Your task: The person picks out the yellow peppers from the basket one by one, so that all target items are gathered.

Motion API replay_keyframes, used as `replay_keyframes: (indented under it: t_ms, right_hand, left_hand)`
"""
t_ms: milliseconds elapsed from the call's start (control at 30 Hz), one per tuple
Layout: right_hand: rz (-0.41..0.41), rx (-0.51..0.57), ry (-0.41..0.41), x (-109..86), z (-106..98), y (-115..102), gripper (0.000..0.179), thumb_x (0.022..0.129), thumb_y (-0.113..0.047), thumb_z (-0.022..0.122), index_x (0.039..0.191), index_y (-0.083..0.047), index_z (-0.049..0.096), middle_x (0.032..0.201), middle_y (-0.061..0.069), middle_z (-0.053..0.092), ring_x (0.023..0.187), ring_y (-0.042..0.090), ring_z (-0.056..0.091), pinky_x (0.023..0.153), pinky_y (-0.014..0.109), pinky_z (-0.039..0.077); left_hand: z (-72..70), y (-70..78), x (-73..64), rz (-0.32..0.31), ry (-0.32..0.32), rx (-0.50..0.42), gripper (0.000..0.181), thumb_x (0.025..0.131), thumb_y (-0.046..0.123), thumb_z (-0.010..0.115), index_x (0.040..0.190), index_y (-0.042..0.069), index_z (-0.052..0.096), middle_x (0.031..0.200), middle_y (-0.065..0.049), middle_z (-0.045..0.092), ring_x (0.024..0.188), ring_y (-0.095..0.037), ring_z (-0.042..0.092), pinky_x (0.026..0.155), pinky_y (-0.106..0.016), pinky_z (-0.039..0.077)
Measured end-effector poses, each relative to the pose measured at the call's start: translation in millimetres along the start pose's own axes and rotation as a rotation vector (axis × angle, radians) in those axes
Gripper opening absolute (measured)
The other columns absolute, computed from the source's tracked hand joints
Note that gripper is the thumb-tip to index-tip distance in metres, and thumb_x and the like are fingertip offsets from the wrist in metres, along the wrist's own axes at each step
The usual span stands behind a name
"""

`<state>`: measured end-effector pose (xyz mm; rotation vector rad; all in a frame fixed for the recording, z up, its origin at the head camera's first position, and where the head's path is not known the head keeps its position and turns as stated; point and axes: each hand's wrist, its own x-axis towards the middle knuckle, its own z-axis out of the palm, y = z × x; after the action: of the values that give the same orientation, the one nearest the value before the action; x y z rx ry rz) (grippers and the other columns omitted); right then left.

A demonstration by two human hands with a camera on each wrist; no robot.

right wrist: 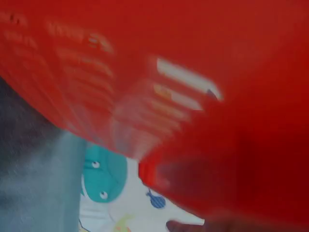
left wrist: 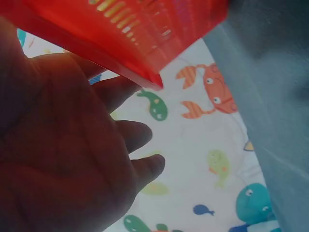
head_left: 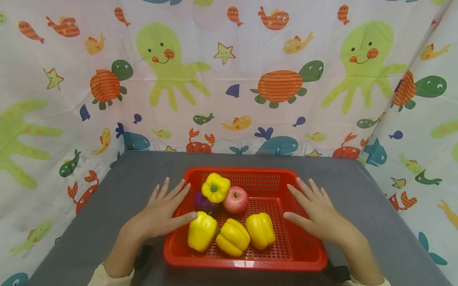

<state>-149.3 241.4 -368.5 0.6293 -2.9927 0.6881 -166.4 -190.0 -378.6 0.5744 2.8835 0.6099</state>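
Note:
A red plastic basket (head_left: 246, 264) with slotted walls sits on the grey table. My left hand (head_left: 159, 218) lies at its left rim, fingers straight and spread, thumb tip beside a yellow bell pepper (head_left: 202, 232). At the right rim is my right hand (head_left: 316, 214), its fingers also straight and spread. Two more yellow peppers lie along the front, one in the middle (head_left: 233, 237) and one on its right (head_left: 260, 230). Behind them a yellow pepper (head_left: 216, 188) leans over a partly hidden purple round thing (head_left: 204, 201), beside a red apple (head_left: 236, 200). In the left wrist view the palm (left wrist: 67, 145) is below the basket rim (left wrist: 96, 55).
A white curtain (head_left: 222, 131) printed with sea animals surrounds the grey table (head_left: 143, 167) at the back and both sides. The basket wall (right wrist: 145, 111) fills most of the right wrist view. The right part of the basket floor (head_left: 266, 206) shows bare slots.

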Motion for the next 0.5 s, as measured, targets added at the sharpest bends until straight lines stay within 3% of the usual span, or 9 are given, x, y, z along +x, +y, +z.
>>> replay_keyframes:
  t_ms: [233,400,500]
  right_hand:
    - [-0.138,0.002,-0.006,10.3,19.4,-7.9,0.077,0.089,-0.051,0.071,0.152,-0.016,0.044,0.161,0.013,0.03,0.148,0.042,0.018,0.11,0.066,0.021]
    - [-0.179,-0.024,-0.016,12.7,28.3,-14.7,0.077,0.086,-0.054,0.074,0.15,-0.02,0.047,0.158,0.009,0.036,0.143,0.034,0.034,0.103,0.058,0.039]
    - [-0.174,-0.035,-0.051,13.5,32.3,-19.7,0.077,0.086,-0.059,0.071,0.15,-0.023,0.048,0.156,0.007,0.04,0.138,0.031,0.043,0.101,0.055,0.043]
  left_hand:
    - [-5.1,18.1,-10.2,0.019,-0.096,0.032,0.09,0.086,0.074,0.054,0.155,0.018,0.039,0.163,-0.008,0.024,0.15,-0.042,-0.007,0.112,-0.063,-0.007]
    - [-5.9,34.6,-18.5,0.068,-0.171,0.005,0.089,0.08,0.072,0.065,0.149,0.019,0.049,0.161,-0.006,0.032,0.151,-0.039,0.0,0.114,-0.063,-0.002]
    - [-4.5,42.4,-22.2,0.118,-0.189,-0.008,0.085,0.078,0.071,0.068,0.144,0.019,0.055,0.155,-0.004,0.041,0.15,-0.036,0.012,0.114,-0.064,0.008]
